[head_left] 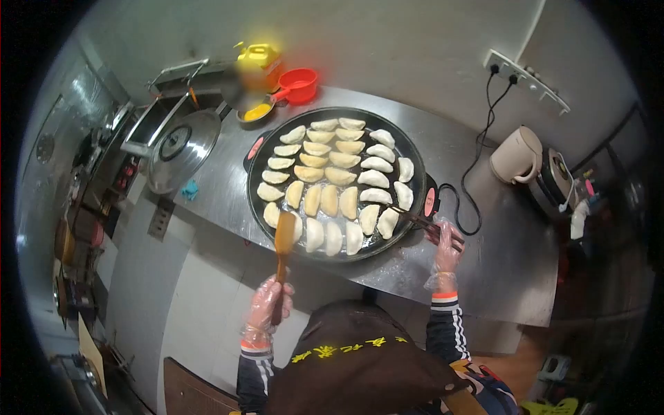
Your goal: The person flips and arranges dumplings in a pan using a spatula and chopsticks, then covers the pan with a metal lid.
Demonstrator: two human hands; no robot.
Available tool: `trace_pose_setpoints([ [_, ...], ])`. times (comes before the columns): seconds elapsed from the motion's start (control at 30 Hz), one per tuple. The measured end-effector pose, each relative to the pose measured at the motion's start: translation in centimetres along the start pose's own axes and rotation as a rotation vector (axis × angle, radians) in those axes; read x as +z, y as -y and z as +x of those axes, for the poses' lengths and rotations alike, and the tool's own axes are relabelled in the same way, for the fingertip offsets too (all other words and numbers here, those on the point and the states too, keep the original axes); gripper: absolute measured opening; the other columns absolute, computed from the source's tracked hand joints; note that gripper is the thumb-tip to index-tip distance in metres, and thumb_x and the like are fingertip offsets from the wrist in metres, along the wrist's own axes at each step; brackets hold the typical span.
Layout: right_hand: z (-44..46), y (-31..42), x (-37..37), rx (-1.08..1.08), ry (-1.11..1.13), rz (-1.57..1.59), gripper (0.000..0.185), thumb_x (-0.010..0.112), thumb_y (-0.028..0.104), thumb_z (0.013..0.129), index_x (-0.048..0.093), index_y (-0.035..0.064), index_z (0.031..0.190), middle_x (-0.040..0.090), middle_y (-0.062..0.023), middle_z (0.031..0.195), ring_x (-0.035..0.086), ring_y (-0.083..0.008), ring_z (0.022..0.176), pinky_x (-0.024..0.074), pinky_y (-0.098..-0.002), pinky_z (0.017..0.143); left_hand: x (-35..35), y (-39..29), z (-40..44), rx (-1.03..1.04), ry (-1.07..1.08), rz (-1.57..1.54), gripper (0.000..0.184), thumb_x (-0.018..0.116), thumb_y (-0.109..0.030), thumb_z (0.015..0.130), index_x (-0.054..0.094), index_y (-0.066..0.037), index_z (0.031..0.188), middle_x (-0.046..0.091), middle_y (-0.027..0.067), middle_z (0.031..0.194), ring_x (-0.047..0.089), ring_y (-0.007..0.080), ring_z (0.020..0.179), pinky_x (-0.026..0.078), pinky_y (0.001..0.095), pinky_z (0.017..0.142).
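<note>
A wide black electric pan (257, 220) on the steel counter holds rows of half-moon dumplings (340, 176), some golden and others pale. My left hand (265, 304), in a clear plastic glove, is closed around the handle of a wooden spatula (284, 234). The spatula's blade is over the pan's near left edge and hides part of a dumpling. My gloved right hand (446, 247) grips dark chopsticks (415, 218). Their tips reach over the pan's right rim, close to the dumplings at the lower right; I cannot tell whether they touch one.
A glass lid (187, 151) rests at the left by the sink. Behind the pan are a red dipper (299, 86), a small pan with yellow contents (256, 113) and a yellow jug (260, 57). A kettle (517, 155), a cooker (553, 181) and a black cord (477, 200) lie right.
</note>
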State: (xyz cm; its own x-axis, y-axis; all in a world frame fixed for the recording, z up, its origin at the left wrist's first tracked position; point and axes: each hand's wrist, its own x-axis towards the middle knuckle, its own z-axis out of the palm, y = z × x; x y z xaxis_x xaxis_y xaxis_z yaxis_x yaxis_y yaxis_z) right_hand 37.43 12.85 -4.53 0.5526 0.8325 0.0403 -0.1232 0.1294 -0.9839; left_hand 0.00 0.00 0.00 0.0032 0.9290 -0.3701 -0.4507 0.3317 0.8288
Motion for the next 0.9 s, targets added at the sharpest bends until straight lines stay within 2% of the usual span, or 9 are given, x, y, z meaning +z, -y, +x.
trace_pose_setpoints([
  [0.07, 0.2, -0.1, 0.0, -0.073, -0.013, 0.039, 0.028, 0.059, 0.023, 0.094, 0.063, -0.0041, 0.099, 0.069, -0.0121, 0.083, 0.069, -0.0199, 0.068, 0.0587, -0.0306, 0.057, 1.0, 0.0, 1.7, -0.011, 0.035, 0.027, 0.038, 0.053, -0.025, 0.096, 0.047, -0.004, 0.127, 0.060, 0.0072, 0.086, 0.053, 0.0117, 0.052, 0.042, 0.0220, 0.043],
  [0.13, -3.8, 1.1, -0.3, -0.023, -0.034, -0.009, 0.027, 0.059, 0.023, 0.094, 0.064, -0.0031, 0.097, 0.069, -0.0105, 0.084, 0.068, -0.0174, 0.068, 0.0580, -0.0289, 0.062, 0.3, -0.7, -1.1, -0.068, 0.065, 0.083, 0.042, 0.052, -0.030, 0.096, 0.045, -0.003, 0.127, 0.061, 0.0056, 0.084, 0.052, 0.0093, 0.047, 0.039, 0.0197, 0.037],
  [0.27, 2.3, -2.1, -2.2, -0.155, -0.034, -0.322, 0.024, 0.062, 0.022, 0.093, 0.066, -0.0009, 0.095, 0.070, -0.0077, 0.087, 0.068, -0.0127, 0.072, 0.0550, -0.0254, 0.070, 2.0, 1.1, 0.4, -0.119, 0.147, -0.010, 0.039, 0.052, -0.029, 0.096, 0.046, -0.002, 0.125, 0.061, 0.0064, 0.083, 0.051, 0.0096, 0.044, 0.037, 0.0190, 0.034],
  [0.37, 6.5, -0.5, 0.9, -0.242, -0.031, -0.200, 0.018, 0.067, 0.019, 0.090, 0.067, 0.0024, 0.094, 0.070, -0.0058, 0.091, 0.066, -0.0108, 0.078, 0.0523, -0.0241, 0.072, 2.9, 1.4, 0.2, -0.088, 0.103, 0.018, 0.039, 0.051, -0.028, 0.096, 0.046, -0.003, 0.125, 0.061, 0.0064, 0.082, 0.051, 0.0098, 0.044, 0.035, 0.0191, 0.034],
  [0.47, 12.1, -2.1, 4.1, -0.475, 0.087, -0.215, 0.023, 0.068, 0.025, 0.087, 0.070, 0.0024, 0.093, 0.070, -0.0077, 0.095, 0.066, -0.0165, 0.084, 0.0503, -0.0306, 0.075, 3.8, 1.5, -0.4, -0.033, 0.007, -0.001, 0.038, 0.051, -0.027, 0.096, 0.046, -0.004, 0.126, 0.061, 0.0062, 0.083, 0.050, 0.0098, 0.044, 0.034, 0.0191, 0.033],
  [0.57, 15.0, -2.7, 8.5, -0.698, 0.105, -0.345, 0.017, 0.068, 0.018, 0.087, 0.069, 0.0025, 0.094, 0.070, -0.0120, 0.091, 0.067, -0.0194, 0.084, 0.0515, -0.0317, 0.075, 4.0, 1.9, -1.0, 0.000, -0.098, -0.024, 0.037, 0.051, -0.026, 0.096, 0.046, -0.004, 0.126, 0.061, 0.0062, 0.083, 0.049, 0.0098, 0.043, 0.033, 0.0189, 0.033],
  [0.63, 16.5, -2.2, 10.5, -0.587, 0.292, -0.342, 0.015, 0.066, 0.017, 0.087, 0.069, 0.0029, 0.093, 0.069, -0.0129, 0.088, 0.068, -0.0204, 0.081, 0.0521, -0.0320, 0.074, 4.2, 2.4, -1.5, 0.051, -0.157, -0.036, 0.037, 0.051, -0.028, 0.096, 0.047, -0.005, 0.125, 0.060, 0.0065, 0.084, 0.049, 0.0098, 0.044, 0.034, 0.0192, 0.034],
  [0.7, 18.0, -3.8, 12.1, -0.588, 0.342, -0.317, 0.014, 0.067, 0.017, 0.086, 0.069, 0.0037, 0.092, 0.069, -0.0129, 0.087, 0.068, -0.0217, 0.078, 0.0524, -0.0324, 0.072, 4.8, 2.3, -2.5, 0.077, -0.197, -0.054, 0.035, 0.051, -0.028, 0.096, 0.047, -0.007, 0.123, 0.060, 0.0076, 0.085, 0.051, 0.0105, 0.046, 0.038, 0.0196, 0.036],
  [0.9, 20.9, -8.1, 14.1, -0.606, 0.430, -0.398, 0.014, 0.066, 0.016, 0.085, 0.067, 0.0045, 0.092, 0.067, -0.0150, 0.090, 0.066, -0.0298, 0.082, 0.0518, -0.0350, 0.074, 5.7, 3.6, -4.0, 0.085, -0.335, -0.046, 0.037, 0.050, -0.032, 0.097, 0.048, -0.005, 0.122, 0.059, 0.0053, 0.086, 0.050, 0.0096, 0.047, 0.036, 0.0191, 0.035],
])
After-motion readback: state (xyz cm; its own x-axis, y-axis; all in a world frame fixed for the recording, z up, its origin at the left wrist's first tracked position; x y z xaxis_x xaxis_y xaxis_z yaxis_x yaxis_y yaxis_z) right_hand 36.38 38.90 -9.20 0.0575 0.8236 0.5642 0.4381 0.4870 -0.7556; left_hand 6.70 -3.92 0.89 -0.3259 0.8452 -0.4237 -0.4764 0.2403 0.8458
